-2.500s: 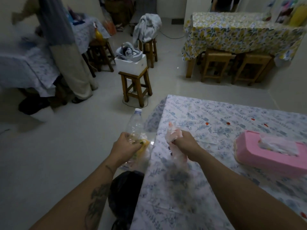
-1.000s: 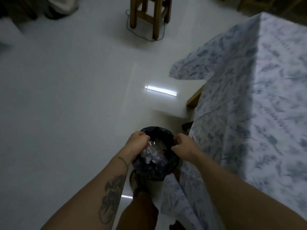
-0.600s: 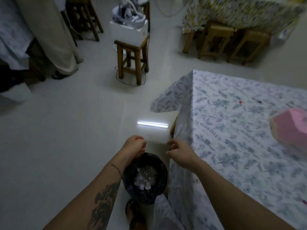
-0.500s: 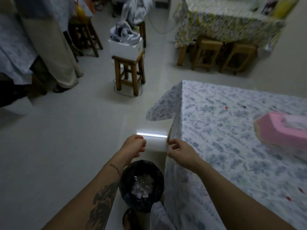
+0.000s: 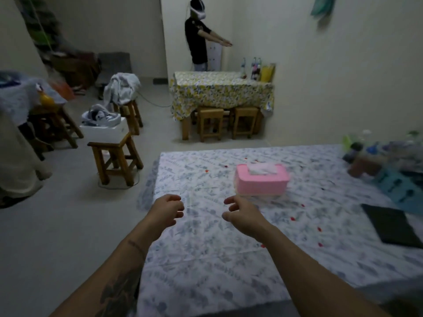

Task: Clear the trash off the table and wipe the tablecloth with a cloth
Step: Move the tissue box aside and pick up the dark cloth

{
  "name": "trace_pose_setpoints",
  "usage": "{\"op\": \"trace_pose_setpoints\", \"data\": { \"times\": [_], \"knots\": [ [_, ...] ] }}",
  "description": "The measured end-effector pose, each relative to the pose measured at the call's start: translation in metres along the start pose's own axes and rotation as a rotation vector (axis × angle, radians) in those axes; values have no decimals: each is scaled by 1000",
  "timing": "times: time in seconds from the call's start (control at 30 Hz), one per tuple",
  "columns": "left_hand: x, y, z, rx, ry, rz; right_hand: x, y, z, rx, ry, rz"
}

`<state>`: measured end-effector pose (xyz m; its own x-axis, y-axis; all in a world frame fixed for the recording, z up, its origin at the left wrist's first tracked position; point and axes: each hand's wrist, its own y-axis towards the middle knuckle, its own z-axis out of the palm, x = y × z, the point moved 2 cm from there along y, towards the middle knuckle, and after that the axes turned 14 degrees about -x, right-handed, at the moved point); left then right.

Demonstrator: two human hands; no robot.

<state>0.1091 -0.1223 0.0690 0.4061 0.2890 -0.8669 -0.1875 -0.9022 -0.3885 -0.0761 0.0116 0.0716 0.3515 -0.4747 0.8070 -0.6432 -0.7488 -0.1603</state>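
While both hands hang empty above the near-left part of the bench, the left hand [image 5: 166, 211] and right hand [image 5: 243, 211] show loosely curled, parted fingers. The floral tablecloth [image 5: 206, 255] carries small red scraps [image 5: 292, 218] and a pink tissue box [image 5: 262, 179] just beyond the right hand.

Both bare forearms reached forward side by side, the left one tattooed near the elbow with a thin band at the wrist. The left hand [image 5: 166, 211] hung palm down, fingers loosely curled and holding nothing. The right hand [image 5: 243, 212] was just beside it, thumb out, fingers half bent, equally empty.
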Motion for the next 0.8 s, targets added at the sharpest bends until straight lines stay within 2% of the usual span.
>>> {"op": "trace_pose_setpoints", "data": {
  "times": [0.27,0.5,0.8],
  "knots": [
    [-48,-15,103,101,28,69,-62,19,-111,-154,12,138],
    [-71,30,177,113,37,39,-114,74,-157,-185,-52,256],
    [-75,132,267,-163,25,32,-153,184,-160,-138,-36,367]
  ]
}}
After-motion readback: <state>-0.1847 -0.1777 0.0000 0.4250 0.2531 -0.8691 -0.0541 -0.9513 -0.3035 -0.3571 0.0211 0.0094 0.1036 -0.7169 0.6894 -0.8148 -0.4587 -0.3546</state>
